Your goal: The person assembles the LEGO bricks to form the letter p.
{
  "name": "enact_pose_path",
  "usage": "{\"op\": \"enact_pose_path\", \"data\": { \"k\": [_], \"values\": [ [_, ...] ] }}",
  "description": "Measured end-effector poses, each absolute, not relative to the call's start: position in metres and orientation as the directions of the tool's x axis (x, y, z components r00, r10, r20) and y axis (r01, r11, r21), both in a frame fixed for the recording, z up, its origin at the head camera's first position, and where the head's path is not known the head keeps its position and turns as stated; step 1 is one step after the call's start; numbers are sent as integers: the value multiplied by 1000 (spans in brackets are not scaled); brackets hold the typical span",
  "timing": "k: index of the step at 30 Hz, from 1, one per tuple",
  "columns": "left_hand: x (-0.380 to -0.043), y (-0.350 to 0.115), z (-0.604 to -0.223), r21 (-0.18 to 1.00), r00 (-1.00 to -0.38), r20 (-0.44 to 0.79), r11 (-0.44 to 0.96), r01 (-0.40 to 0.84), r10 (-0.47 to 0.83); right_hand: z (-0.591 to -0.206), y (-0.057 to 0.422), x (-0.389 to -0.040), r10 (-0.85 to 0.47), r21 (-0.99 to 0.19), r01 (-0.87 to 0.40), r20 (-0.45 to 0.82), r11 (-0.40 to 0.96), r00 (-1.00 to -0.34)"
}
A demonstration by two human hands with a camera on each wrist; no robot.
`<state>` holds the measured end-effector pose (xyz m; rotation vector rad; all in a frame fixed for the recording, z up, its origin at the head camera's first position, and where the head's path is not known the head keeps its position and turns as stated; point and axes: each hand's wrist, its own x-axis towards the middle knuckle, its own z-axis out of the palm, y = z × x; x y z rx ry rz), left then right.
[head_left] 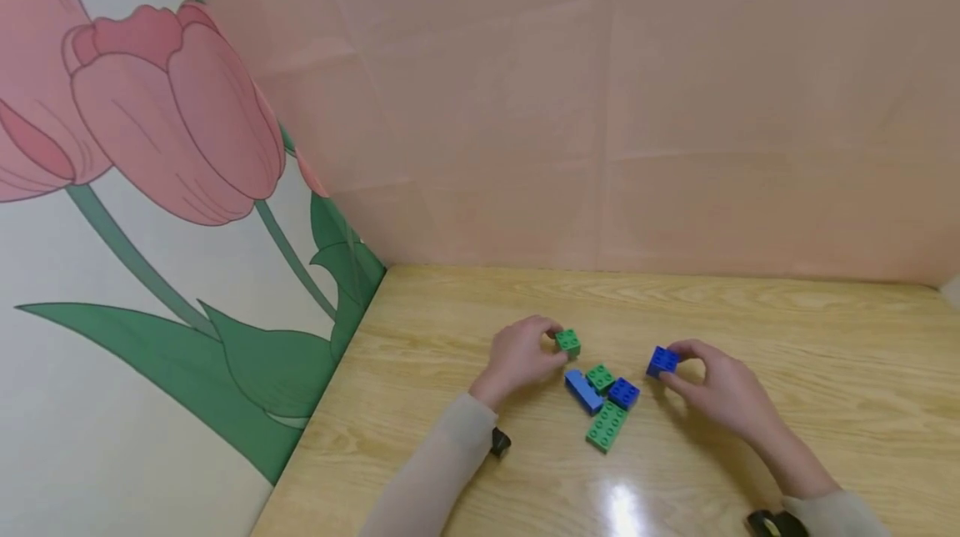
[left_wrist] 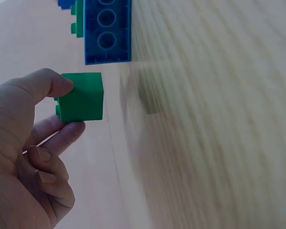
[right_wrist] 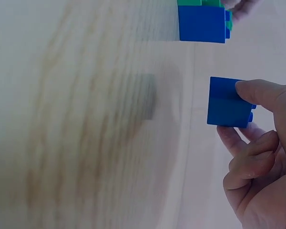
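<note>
Between thumb and fingers my left hand [head_left: 522, 355] pinches a small green brick [head_left: 567, 343], studs up in the head view. My right hand [head_left: 722, 387] pinches a dark blue brick [head_left: 663, 362] the same way. In both wrist views the held green brick [left_wrist: 81, 97] and the held blue brick [right_wrist: 229, 101] are off the table surface. Between the hands lies a group of bricks: a long lighter blue brick [head_left: 582, 392] on its side, a green square brick [head_left: 600, 378], a dark blue square brick [head_left: 624, 393] and a long green brick [head_left: 606, 427].
The wooden table [head_left: 420, 337] ends at a pink cloth wall [head_left: 480, 145] behind. A panel with painted tulips [head_left: 180, 120] stands along the left edge. Dark wrist devices [head_left: 500, 442] sit at both cuffs.
</note>
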<state>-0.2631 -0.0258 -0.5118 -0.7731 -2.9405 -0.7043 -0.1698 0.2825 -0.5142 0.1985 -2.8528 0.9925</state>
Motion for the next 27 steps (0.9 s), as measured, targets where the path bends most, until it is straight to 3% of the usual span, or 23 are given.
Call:
{"op": "enact_pose_path", "data": {
  "k": [15,27],
  "values": [
    [-270,-5,-513,395,-808,74,727,562,584,-521,271,-156,-66,-617,-167,183,769,-981],
    [-273,-3,-523,454,-779,12,691,563,627,-524,265,-145,-44,-615,-136,163,777,-986]
  ]
}}
